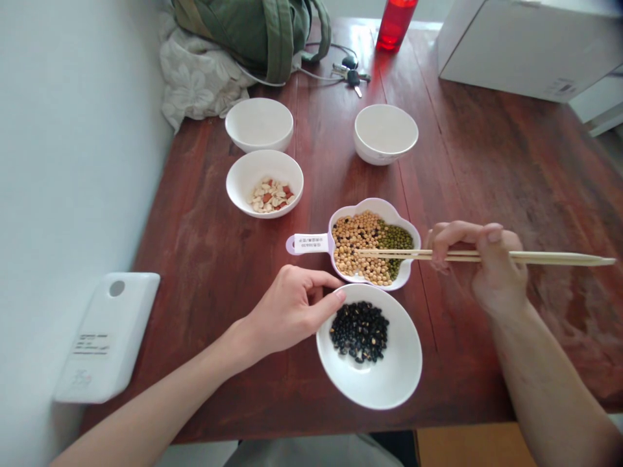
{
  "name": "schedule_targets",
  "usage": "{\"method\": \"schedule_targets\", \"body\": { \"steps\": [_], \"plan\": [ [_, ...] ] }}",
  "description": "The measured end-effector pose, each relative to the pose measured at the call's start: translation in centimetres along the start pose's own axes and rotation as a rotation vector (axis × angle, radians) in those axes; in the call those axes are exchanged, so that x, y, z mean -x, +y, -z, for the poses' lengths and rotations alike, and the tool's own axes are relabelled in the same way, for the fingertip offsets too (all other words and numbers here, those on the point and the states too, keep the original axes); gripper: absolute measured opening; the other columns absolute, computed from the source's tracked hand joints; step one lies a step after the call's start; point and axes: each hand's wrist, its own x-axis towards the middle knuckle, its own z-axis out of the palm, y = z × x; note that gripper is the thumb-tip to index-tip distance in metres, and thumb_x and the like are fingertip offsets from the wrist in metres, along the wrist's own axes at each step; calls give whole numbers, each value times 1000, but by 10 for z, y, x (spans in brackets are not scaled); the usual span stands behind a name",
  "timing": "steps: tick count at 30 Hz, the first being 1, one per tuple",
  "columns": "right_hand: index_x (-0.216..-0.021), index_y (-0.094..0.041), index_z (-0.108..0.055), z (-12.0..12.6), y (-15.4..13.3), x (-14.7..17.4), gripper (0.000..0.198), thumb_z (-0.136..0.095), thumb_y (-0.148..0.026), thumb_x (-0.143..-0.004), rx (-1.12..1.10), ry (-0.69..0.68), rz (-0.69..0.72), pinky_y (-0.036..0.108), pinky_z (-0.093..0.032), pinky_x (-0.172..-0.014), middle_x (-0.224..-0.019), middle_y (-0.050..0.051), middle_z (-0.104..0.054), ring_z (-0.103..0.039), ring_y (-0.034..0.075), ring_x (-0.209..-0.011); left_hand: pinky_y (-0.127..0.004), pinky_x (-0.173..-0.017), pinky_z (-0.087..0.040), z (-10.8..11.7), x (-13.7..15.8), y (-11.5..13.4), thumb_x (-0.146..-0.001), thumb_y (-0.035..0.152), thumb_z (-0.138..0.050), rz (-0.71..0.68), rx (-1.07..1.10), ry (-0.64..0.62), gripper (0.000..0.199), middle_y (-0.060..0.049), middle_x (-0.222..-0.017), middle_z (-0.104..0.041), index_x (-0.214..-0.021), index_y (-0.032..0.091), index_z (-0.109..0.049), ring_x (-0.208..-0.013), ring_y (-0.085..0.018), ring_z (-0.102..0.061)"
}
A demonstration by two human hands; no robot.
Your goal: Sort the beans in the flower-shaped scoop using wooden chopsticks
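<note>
From the camera on the head, the person sits at a dark red wooden table (pixel 487 168) with scratches on it. The left hand (pixel 292 308) rests on the table with its fingers curled loosely, holding nothing. Its fingertips touch the rim of a smooth round white bowl (pixel 389 383) of shiny black beans (pixel 360 332), likely to keep the bowl steady.

The right hand (pixel 479 259) is closed around two thin wooden chopsticks (pixel 535 258). They lie almost flat. Their tips sit close together over a flower-shaped dish (pixel 384 209) with a little handle. I cannot tell if a bean is pinched between them. The dish is just behind the black bean bowl and holds round yellow beans (pixel 357 250) and small green beans (pixel 396 239).

Further back are a bowl of peanuts (pixel 265 183) and two bowls (pixel 259 123) (pixel 385 133) with nothing showing inside. At the far edge are a soft green bag (pixel 257 29), keys (pixel 351 72), a red bottle (pixel 395 24) and a white box (pixel 525 45).
</note>
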Motion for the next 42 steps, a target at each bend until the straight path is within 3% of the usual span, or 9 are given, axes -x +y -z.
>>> {"method": "schedule_targets", "body": {
  "steps": [3,6,14,18,23,27,36,42],
  "plan": [
    [-70,-20,-69,0,1,2,34,-59,-39,-97,66,70,-5,33,-33,-50,-57,3,-56,-49,15,-50,-19,-44,-26,-1,0,0,-91,40,-63,-4,-5,10,34,-1,-54,-58,-98,12,-81,-47,-7,-40],
    [-71,-21,-70,0,2,4,30,-62,-38,-95,122,123,8,33,-33,-48,-57,2,-58,-50,15,-48,-19,-44,-28,-2,0,-2,-92,42,-63,-15,-8,12,34,-2,-56,-61,-98,14,-81,-47,-7,-41],
    [-77,-22,-80,-6,-1,4,41,-53,-42,-99,154,98,112,34,-33,-46,-60,5,-65,-54,15,-50,-18,-43,-29,-5,-1,-8,-93,42,-64,-63,-3,57,32,-2,-58,-65,-100,15,-81,-46,-7,-46],
    [-76,-24,-82,-7,-5,3,46,-51,-47,-100,197,80,156,34,-30,-44,-57,5,-64,-51,14,-48,-17,-42,-32,-7,-2,-8,-91,40,-66,-88,5,93,31,-3,-58,-67,-99,14,-80,-46,-9,-51],
    [-60,-25,-77,-10,-4,3,54,-52,-56,-97,256,136,186,35,-27,-45,-49,4,-58,-48,14,-46,-16,-40,-35,-11,-2,-8,-89,35,-68,-119,73,111,28,-3,-61,-69,-96,11,-79,-44,-8,-52],
    [-66,-24,-77,-17,-5,4,54,-52,-61,-95,218,169,164,33,-24,-41,-46,2,-55,-45,13,-42,-17,-39,-40,-14,-3,-9,-87,35,-70,-131,133,119,29,-5,-66,-71,-98,9,-78,-45,-9,-54],
    [-57,-20,-67,-44,-41,-8,57,-54,-63,-93,406,10,157,30,-28,-46,-49,1,-55,-45,9,-46,-16,-38,-39,-17,-1,-8,-86,34,-70,-159,108,150,28,-1,-60,-66,-95,9,-77,-42,-7,-51],
    [-56,-18,-63,-57,-36,-29,59,-55,-66,-91,462,-85,210,28,-28,-47,-48,-1,-54,-42,8,-48,-17,-35,-36,-17,-2,-11,-87,38,-69,-176,55,167,32,-2,-59,-66,-100,10,-78,-40,-8,-50]
  ]
}}
